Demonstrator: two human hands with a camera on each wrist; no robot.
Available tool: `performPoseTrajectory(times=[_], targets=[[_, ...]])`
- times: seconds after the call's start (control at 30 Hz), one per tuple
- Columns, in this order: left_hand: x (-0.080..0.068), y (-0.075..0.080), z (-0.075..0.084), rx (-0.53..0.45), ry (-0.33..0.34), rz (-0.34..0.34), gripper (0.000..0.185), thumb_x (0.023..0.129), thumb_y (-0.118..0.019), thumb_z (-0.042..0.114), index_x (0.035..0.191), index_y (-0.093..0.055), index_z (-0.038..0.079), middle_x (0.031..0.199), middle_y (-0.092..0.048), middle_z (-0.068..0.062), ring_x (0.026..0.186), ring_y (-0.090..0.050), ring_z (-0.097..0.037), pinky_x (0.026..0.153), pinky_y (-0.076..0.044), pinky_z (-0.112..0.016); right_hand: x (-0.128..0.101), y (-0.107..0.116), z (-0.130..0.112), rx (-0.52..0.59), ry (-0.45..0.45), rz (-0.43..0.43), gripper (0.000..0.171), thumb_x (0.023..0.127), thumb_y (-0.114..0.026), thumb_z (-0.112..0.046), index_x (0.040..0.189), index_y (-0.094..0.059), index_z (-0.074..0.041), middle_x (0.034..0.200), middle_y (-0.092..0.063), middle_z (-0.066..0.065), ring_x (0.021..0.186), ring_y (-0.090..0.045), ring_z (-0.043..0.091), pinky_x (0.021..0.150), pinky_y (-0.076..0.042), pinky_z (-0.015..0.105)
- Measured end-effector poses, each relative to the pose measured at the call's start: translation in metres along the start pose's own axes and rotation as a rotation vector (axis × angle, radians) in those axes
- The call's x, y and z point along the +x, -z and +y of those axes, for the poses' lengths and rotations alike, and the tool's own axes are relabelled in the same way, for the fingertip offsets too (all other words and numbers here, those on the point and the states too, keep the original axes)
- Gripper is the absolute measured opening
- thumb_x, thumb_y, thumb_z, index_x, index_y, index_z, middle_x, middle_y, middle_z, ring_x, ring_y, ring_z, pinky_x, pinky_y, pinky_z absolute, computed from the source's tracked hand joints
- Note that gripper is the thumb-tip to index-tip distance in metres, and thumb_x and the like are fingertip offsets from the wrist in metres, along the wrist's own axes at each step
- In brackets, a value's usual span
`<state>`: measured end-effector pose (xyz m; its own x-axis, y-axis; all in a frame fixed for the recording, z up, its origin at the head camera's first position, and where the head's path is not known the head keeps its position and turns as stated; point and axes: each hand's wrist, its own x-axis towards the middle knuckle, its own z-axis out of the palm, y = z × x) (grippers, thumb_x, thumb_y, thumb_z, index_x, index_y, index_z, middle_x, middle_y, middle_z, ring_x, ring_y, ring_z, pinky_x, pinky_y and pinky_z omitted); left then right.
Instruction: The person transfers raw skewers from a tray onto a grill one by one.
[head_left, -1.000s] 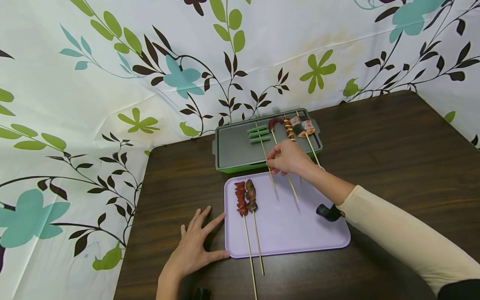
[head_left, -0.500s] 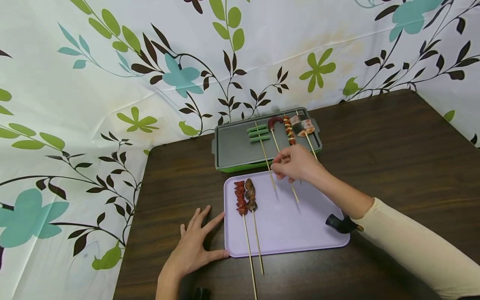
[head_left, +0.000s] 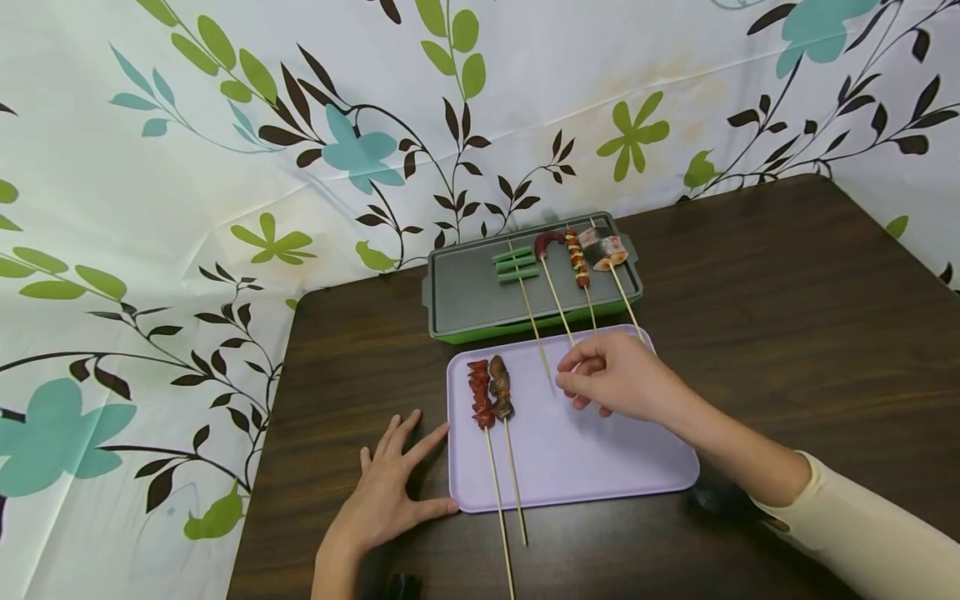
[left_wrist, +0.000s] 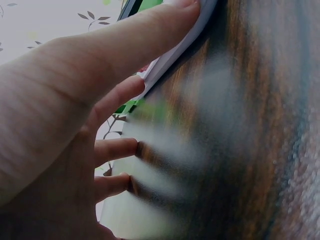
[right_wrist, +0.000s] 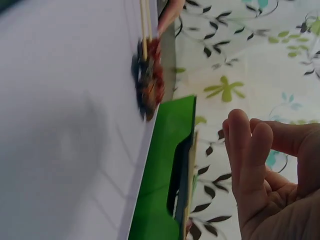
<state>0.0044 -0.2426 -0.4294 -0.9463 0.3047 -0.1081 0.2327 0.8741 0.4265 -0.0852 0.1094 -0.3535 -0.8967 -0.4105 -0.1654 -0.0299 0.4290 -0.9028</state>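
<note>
My right hand (head_left: 622, 379) hovers above the lilac tray (head_left: 585, 479), fingers loosely bent, with nothing between them in the right wrist view. Just beyond it, sticks slope down from the grey griddle (head_left: 468, 300). Their heads lie on the griddle: green stalks (head_left: 517, 267), a dark red curled piece (head_left: 550, 242), a red-and-yellow skewer (head_left: 577, 260) and a fish-like chunk (head_left: 604, 250). My left hand (head_left: 382, 504) rests spread, its thumb and index fingertip at the tray's left rim. Near that side lie a red skewer (head_left: 481, 396) and a brown meat skewer (head_left: 501, 390).
The griddle stands on a green base (head_left: 480, 334) behind the tray, close to a leaf-patterned cloth (head_left: 495, 100). Two sticks (head_left: 517, 492) poke over the tray's front edge. Dark wooden table (head_left: 787, 333) surrounds everything.
My right hand has drawn back from the skewer sticks toward the front right, over the tray. The red-and-yellow skewer on the griddle is now uncovered. My left hand has stayed put.
</note>
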Motion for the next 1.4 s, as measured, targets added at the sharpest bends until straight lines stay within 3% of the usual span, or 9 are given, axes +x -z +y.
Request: performPoseTrajectory(times=[0.3, 0.5, 0.73, 0.9, 1.17, 1.4], targets=[[0.002, 0.002, 0.0, 0.007, 0.004, -0.007, 0.093, 0.068, -0.072, 0.073, 0.15, -0.037, 0.044, 0.161, -0.02, -0.008, 0.147, -0.01, -0.04, 0.093, -0.01, -0.085, -0.03, -0.034, 0.002, -0.007, 0.042, -0.154, 0.01, 0.089, -0.072, -0.021, 0.09, -0.071, -0.011, 0.065, -0.066, -0.003, 0.051, -0.061, 0.019, 0.043, -0.048, 0.03], [0.002, 0.001, 0.0, 0.009, 0.024, -0.029, 0.093, 0.069, -0.07, 0.075, 0.15, -0.036, 0.045, 0.162, -0.019, -0.008, 0.148, -0.008, -0.039, 0.094, -0.009, -0.084, -0.029, -0.061, 0.019, -0.033, 0.078, -0.187, 0.011, 0.085, -0.074, -0.017, 0.09, -0.073, -0.008, 0.071, -0.066, -0.009, 0.058, -0.061, 0.006, 0.057, -0.051, 0.024], [0.001, 0.001, 0.001, 0.002, 0.026, -0.022, 0.092, 0.069, -0.07, 0.074, 0.15, -0.036, 0.045, 0.162, -0.019, -0.008, 0.147, -0.009, -0.039, 0.095, -0.009, -0.084, -0.022, -0.082, 0.027, 0.093, -0.015, -0.274, 0.02, 0.083, -0.072, -0.013, 0.099, -0.07, -0.001, 0.072, -0.069, -0.001, 0.04, -0.051, 0.009, 0.039, -0.047, 0.029], [0.001, 0.001, 0.001, 0.002, 0.021, -0.018, 0.093, 0.069, -0.071, 0.074, 0.15, -0.036, 0.045, 0.162, -0.02, -0.008, 0.147, -0.01, -0.04, 0.094, -0.009, -0.085, -0.017, -0.093, 0.031, 0.129, -0.052, -0.292, 0.014, 0.083, -0.072, -0.011, 0.093, -0.069, -0.002, 0.068, -0.068, 0.002, 0.039, -0.05, 0.007, 0.037, -0.045, 0.024], [0.001, 0.001, 0.001, -0.008, 0.022, -0.02, 0.093, 0.069, -0.071, 0.073, 0.15, -0.037, 0.044, 0.162, -0.02, -0.009, 0.147, -0.009, -0.04, 0.094, -0.009, -0.084, -0.005, -0.102, 0.036, 0.274, -0.156, -0.314, 0.006, 0.085, -0.072, -0.007, 0.082, -0.069, -0.003, 0.065, -0.068, 0.009, 0.052, -0.063, 0.011, 0.037, -0.043, 0.02], [0.001, 0.0, 0.001, -0.013, 0.018, -0.014, 0.093, 0.069, -0.072, 0.072, 0.15, -0.037, 0.044, 0.161, -0.02, -0.01, 0.147, -0.009, -0.041, 0.094, -0.009, -0.085, -0.002, -0.107, 0.037, 0.297, -0.194, -0.285, 0.01, 0.083, -0.075, -0.006, 0.079, -0.067, -0.002, 0.064, -0.069, 0.011, 0.055, -0.068, 0.016, 0.037, -0.046, 0.021]])
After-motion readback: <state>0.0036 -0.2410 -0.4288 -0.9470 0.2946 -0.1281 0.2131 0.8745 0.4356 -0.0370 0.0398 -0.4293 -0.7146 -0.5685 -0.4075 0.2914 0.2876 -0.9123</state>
